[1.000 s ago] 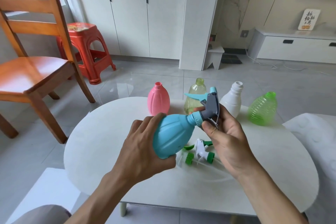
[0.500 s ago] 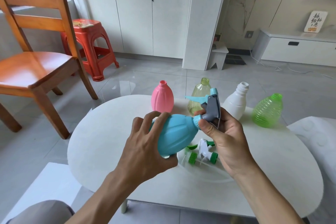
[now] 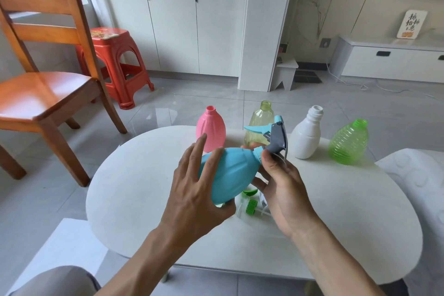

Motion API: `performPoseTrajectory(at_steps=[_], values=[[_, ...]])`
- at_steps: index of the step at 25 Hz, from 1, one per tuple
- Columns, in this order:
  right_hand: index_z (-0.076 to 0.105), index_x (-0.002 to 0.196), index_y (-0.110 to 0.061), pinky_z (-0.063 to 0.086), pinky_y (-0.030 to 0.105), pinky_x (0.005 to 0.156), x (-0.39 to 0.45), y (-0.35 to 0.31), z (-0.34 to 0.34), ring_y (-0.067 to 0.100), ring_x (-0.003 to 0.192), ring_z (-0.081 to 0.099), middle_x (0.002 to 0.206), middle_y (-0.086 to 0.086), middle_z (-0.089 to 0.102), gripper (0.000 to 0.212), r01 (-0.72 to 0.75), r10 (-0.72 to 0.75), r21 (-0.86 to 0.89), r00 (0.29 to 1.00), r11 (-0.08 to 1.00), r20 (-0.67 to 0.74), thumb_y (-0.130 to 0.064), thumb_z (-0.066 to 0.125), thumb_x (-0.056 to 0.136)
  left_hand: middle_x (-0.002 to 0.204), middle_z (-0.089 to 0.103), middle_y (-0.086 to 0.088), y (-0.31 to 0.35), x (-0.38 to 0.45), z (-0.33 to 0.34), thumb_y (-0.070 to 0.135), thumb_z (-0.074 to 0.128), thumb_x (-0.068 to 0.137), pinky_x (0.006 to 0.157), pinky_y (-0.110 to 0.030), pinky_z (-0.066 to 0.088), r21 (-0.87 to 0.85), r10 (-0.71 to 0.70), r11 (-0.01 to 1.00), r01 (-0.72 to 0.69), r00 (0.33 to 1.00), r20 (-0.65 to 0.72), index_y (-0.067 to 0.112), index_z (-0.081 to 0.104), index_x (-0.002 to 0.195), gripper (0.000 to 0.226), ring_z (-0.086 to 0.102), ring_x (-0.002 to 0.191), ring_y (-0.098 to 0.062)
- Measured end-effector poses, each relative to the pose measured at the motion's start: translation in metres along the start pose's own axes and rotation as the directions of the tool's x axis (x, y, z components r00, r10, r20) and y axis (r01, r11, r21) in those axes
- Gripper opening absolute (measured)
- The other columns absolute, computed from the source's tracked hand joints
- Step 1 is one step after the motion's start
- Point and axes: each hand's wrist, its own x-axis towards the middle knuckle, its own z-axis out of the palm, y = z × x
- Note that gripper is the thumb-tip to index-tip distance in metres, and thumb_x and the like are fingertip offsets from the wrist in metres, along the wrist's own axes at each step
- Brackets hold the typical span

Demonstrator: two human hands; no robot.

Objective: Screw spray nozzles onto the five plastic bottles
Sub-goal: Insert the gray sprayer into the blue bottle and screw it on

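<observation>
Two hands were on the blue bottle [image 3: 228, 173], held tilted above the white table [image 3: 134, 180]. Left hand [image 3: 197, 194] cradled the body, thumb under, fingers partly lifted. Right hand [image 3: 286, 187] pinched the neck under the grey-and-blue spray nozzle [image 3: 274, 136], seated on it. Beyond the hands stood the pink bottle [image 3: 211, 131], yellow bottle [image 3: 260, 125], white bottle [image 3: 307, 137] and green bottle [image 3: 349, 143], all uncapped. Loose green-and-white nozzles [image 3: 251, 204] lay under the hands.
</observation>
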Motion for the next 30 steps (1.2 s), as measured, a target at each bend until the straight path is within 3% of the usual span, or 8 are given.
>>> performPoseTrajectory(at_steps=[3,7,9,13,19,21,24,30], values=[[0.074,0.111,-0.019,0.055,0.040,0.095,0.001,-0.004,-0.001,0.022,0.118,0.066,0.123,0.009,0.072,0.023,-0.012,0.012,0.006,0.999,1.000,0.052,-0.024,0.065,0.090,0.156,0.028,-0.021,-0.002,0.001,0.000,0.033,0.085,0.059,0.102,-0.051,0.040,0.008,0.014,1.000,-0.014,1.000,-0.002,0.017,0.037,0.143,0.098,0.037,0.137,-0.043],[0.076,0.087,-0.021,0.057,0.030,0.075,-0.001,-0.001,0.005,0.016,0.097,0.073,0.103,0.005,0.077,0.012,0.019,-0.021,-0.042,0.999,0.999,-0.034,-0.027,0.073,0.078,0.156,0.028,-0.020,-0.001,-0.002,0.002,0.034,0.085,0.062,0.098,-0.051,0.042,0.032,0.043,0.999,-0.043,0.999,0.012,0.018,0.030,0.148,0.104,0.036,0.138,-0.042],[0.071,0.094,-0.016,0.056,0.030,0.075,-0.001,0.001,0.006,0.018,0.099,0.073,0.107,0.008,0.076,0.022,0.022,-0.026,-0.055,0.997,0.998,-0.069,-0.031,0.075,0.079,0.157,0.027,-0.019,0.000,-0.003,0.003,0.035,0.084,0.062,0.097,-0.051,0.043,0.030,0.040,0.999,-0.041,0.999,0.016,0.018,0.028,0.149,0.105,0.036,0.139,-0.041],[0.069,0.118,-0.015,0.052,0.038,0.091,-0.002,0.000,0.010,0.024,0.114,0.067,0.124,0.013,0.071,0.033,0.002,-0.002,0.014,0.999,1.000,-0.039,-0.032,0.063,0.090,0.158,0.028,-0.016,-0.002,-0.001,0.002,0.035,0.083,0.062,0.099,-0.049,0.042,-0.004,-0.001,1.000,0.001,1.000,-0.015,0.021,0.025,0.151,0.107,0.037,0.139,-0.037],[0.078,0.091,-0.020,0.058,0.031,0.079,0.000,0.004,0.015,0.017,0.092,0.071,0.102,0.004,0.076,0.019,-0.028,0.030,0.137,0.999,0.990,-0.013,-0.030,0.069,0.078,0.158,0.030,0.002,0.009,-0.005,0.005,0.045,0.077,0.060,0.098,-0.048,0.049,-0.237,-0.120,0.964,0.124,0.992,0.031,0.025,0.027,0.152,0.106,0.039,0.140,-0.020],[0.076,0.095,-0.017,0.057,0.034,0.080,0.001,0.005,0.017,0.019,0.093,0.069,0.101,0.003,0.074,0.034,-0.041,0.041,0.167,0.999,0.985,0.005,-0.039,0.079,0.070,0.158,0.029,0.005,0.010,-0.005,0.006,0.047,0.075,0.061,0.099,-0.045,0.049,-0.250,-0.120,0.960,0.126,0.992,0.037,0.025,0.027,0.153,0.106,0.038,0.141,-0.018],[0.069,0.099,-0.013,0.049,0.049,0.094,0.004,0.008,0.022,0.026,0.098,0.063,0.097,0.006,0.070,0.065,-0.044,0.045,0.190,0.999,0.981,-0.002,-0.048,0.093,0.050,0.153,0.037,0.008,0.011,-0.005,0.008,0.044,0.078,0.058,0.095,-0.037,0.052,-0.317,-0.197,0.923,0.217,0.976,0.093,0.030,0.026,0.152,0.108,0.046,0.133,-0.011],[0.061,0.099,-0.011,0.052,0.048,0.085,0.005,0.006,0.026,0.027,0.089,0.064,0.087,0.006,0.066,0.068,0.012,-0.004,0.081,0.995,0.997,-0.099,-0.053,0.090,0.055,0.134,0.053,0.014,0.015,-0.004,0.011,0.038,0.083,0.054,0.090,-0.036,0.055,-0.520,-0.287,0.764,0.382,0.923,0.256,0.036,0.031,0.148,0.108,0.057,0.118,-0.007]])
